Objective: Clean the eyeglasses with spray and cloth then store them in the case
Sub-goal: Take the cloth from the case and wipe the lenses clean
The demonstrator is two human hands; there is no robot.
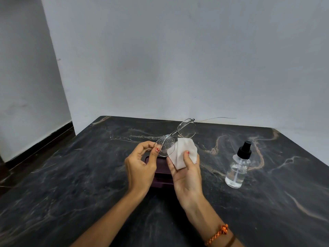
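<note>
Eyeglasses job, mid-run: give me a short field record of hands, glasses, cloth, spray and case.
left hand: pinches the eyeglasses at the near lens rim
near lens: droplets on it, not yet wiped dry
right hand: holds white cloth beside that lens
spray bottle: upright on table, to the right, untouched
case: dark purple, on table under the hands, mostly hidden

No readable text in view

No word, label, brand, number or sign could be read on anything. The clear spray bottle (pixel 237 171) to the right of the right hand (pixel 187 175) carried no legible label, and the dark case (pixel 161 172) under both hands showed no marking that could be made out.
</note>
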